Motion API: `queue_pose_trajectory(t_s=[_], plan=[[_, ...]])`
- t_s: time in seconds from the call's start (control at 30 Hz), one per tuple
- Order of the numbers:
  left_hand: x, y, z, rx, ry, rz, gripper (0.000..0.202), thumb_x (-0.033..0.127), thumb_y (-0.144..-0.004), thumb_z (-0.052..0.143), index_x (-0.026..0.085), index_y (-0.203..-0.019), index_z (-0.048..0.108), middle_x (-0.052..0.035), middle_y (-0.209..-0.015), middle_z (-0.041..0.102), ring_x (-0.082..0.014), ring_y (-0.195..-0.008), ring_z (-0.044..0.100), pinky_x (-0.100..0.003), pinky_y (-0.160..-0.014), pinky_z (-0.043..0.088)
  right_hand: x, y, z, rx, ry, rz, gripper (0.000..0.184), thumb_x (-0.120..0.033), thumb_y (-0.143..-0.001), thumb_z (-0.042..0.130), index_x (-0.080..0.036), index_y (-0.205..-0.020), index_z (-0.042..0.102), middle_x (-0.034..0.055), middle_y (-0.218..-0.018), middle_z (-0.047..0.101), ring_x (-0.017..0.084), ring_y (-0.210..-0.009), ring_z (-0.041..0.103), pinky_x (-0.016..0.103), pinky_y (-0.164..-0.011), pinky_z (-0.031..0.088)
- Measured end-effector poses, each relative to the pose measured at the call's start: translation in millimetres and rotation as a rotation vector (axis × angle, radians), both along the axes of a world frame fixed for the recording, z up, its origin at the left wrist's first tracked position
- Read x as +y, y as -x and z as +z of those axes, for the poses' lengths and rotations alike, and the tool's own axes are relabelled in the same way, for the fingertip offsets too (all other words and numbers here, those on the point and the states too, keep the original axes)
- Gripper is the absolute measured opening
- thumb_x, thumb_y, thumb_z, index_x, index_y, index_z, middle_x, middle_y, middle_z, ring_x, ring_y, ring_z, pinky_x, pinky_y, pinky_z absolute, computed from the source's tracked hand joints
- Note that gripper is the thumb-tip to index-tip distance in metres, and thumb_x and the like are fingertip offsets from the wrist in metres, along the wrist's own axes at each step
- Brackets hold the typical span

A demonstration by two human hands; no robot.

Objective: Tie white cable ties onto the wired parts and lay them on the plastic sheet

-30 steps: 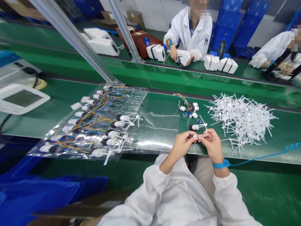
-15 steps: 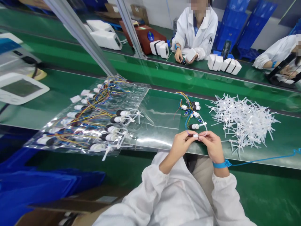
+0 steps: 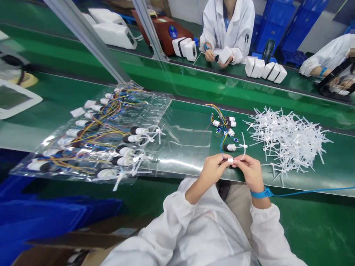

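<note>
At the front edge of the green bench, my left hand point(image 3: 213, 168) is closed in a pinch on a small white block-shaped part point(image 3: 230, 160), whose wires run up toward the bench. My right hand point(image 3: 249, 169) pinches the lower end of a clear tube point(image 3: 243, 154), close against that part. The tube's T-shaped fitting point(image 3: 245, 146) stands just above my right fingers and also joins a black-and-white pump motor point(image 3: 230, 147) lying on the bench. Behind it lie several more such motors point(image 3: 230, 121) with yellow, blue and red wires point(image 3: 215, 108). My fingertips hide the exact join.
A heap of white tube pieces with fittings point(image 3: 288, 140) lies at right. On the left, a clear plastic sheet point(image 3: 158, 107) carries several wired pump motors point(image 3: 133, 138). A blue wrist cord point(image 3: 310, 191) runs right. Across the bench, a co-worker point(image 3: 227, 29) handles a white housing point(image 3: 225, 55).
The tube's upper free end now stands up above the T fitting, where it curved toward the motor before. My hands keep almost the same place. The view has shifted slightly.
</note>
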State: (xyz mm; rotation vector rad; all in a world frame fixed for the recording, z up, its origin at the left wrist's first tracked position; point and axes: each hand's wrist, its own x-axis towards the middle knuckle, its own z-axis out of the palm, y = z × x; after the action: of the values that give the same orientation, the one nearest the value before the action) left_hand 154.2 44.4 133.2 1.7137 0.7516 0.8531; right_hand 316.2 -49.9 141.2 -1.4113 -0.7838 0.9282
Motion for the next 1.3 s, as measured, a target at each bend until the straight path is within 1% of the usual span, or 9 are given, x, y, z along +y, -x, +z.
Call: queue_pose_trajectory(t_s=[0.13,0.23,0.43,0.57,0.73,0.9,1.0,1.13,1.3], plan=[[2.4,1.9,1.3,0.004,0.053,-0.023,0.022,0.039,-0.097,0.073,0.023,-0.095,0.088,-0.0046,-0.096,0.088,-0.0223,-0.085,0.082,-0.028,-0.082,0.064,2.9,2.0,4.6,-0.012,-0.010,-0.008,0.019,-0.040,-0.085,0.092,-0.022,-0.086,0.084,0.0035,-0.082,0.081,0.021,-0.079,0.077,0.033,-0.082,0.062],[4.9,3.1,-0.4,0.015,0.137,-0.018,0.031,0.050,-0.094,0.076,0.022,-0.102,0.087,-0.0056,-0.095,0.088,-0.0242,-0.083,0.084,-0.031,-0.083,0.067,7.0,6.4,4.5,0.088,-0.044,-0.020,0.027,-0.045,-0.080,0.094,-0.021,-0.083,0.082,0.0035,-0.081,0.081,0.021,-0.075,0.077,0.033,-0.080,0.064],[18.4,1.6,-13.1,0.025,0.166,-0.043,0.057,0.072,-0.084,0.081,0.020,-0.107,0.084,-0.0099,-0.101,0.088,-0.0301,-0.090,0.086,-0.038,-0.086,0.071,17.0,9.2,-7.3,0.222,-0.068,-0.090,0.039,-0.052,-0.072,0.098,-0.020,-0.089,0.083,0.0034,-0.083,0.082,0.023,-0.080,0.080,0.039,-0.089,0.067],[23.4,1.4,-19.8,0.037,0.176,-0.036,0.065,0.080,-0.079,0.082,0.020,-0.104,0.083,-0.0094,-0.098,0.087,-0.0308,-0.088,0.085,-0.039,-0.086,0.071,19.6,10.4,-13.2,0.258,-0.058,-0.088,0.051,-0.059,-0.064,0.102,-0.019,-0.089,0.082,0.0041,-0.084,0.082,0.023,-0.082,0.080,0.041,-0.092,0.066],[27.3,2.1,-24.7,0.034,0.181,-0.011,0.066,0.080,-0.081,0.079,0.019,-0.106,0.082,-0.0091,-0.092,0.086,-0.0293,-0.084,0.084,-0.038,-0.085,0.071,26.2,15.1,-17.8,0.267,-0.119,-0.089,0.056,-0.064,-0.062,0.102,-0.018,-0.086,0.080,0.0024,-0.076,0.078,0.020,-0.073,0.075,0.037,-0.083,0.064],[30.2,2.1,-24.5,0.059,0.178,-0.019,0.064,0.078,-0.082,0.078,0.019,-0.105,0.083,-0.0083,-0.089,0.086,-0.0287,-0.080,0.083,-0.035,-0.079,0.070,29.6,20.4,-19.1,0.227,-0.126,-0.136,0.042,-0.053,-0.068,0.101,-0.019,-0.083,0.081,0.0015,-0.075,0.076,0.019,-0.069,0.072,0.034,-0.077,0.062],[31.5,3.4,-22.5,0.077,0.177,-0.033,0.061,0.076,-0.081,0.078,0.020,-0.104,0.084,-0.0077,-0.090,0.087,-0.0288,-0.080,0.083,-0.035,-0.079,0.070,29.0,22.1,-18.0,0.216,-0.138,-0.140,0.035,-0.048,-0.069,0.099,-0.019,-0.081,0.081,0.0010,-0.073,0.075,0.019,-0.067,0.071,0.034,-0.074,0.062],[32.0,5.2,-18.1,0.133,0.171,-0.036,0.061,0.075,-0.079,0.076,0.021,-0.104,0.085,-0.0069,-0.090,0.087,-0.0297,-0.082,0.084,-0.035,-0.079,0.068,27.3,23.3,-15.8,0.144,-0.152,-0.156,0.028,-0.044,-0.073,0.096,-0.020,-0.079,0.082,0.0017,-0.077,0.076,0.019,-0.067,0.071,0.033,-0.072,0.061],[30.2,2.0,-8.8,0.099,0.218,-0.063,0.065,0.078,-0.076,0.080,0.020,-0.104,0.086,-0.0082,-0.094,0.088,-0.0314,-0.086,0.084,-0.037,-0.084,0.069,27.2,21.4,-14.1,0.168,-0.135,-0.141,0.031,-0.046,-0.070,0.096,-0.020,-0.079,0.082,0.0019,-0.075,0.076,0.019,-0.066,0.071,0.034,-0.073,0.061]])
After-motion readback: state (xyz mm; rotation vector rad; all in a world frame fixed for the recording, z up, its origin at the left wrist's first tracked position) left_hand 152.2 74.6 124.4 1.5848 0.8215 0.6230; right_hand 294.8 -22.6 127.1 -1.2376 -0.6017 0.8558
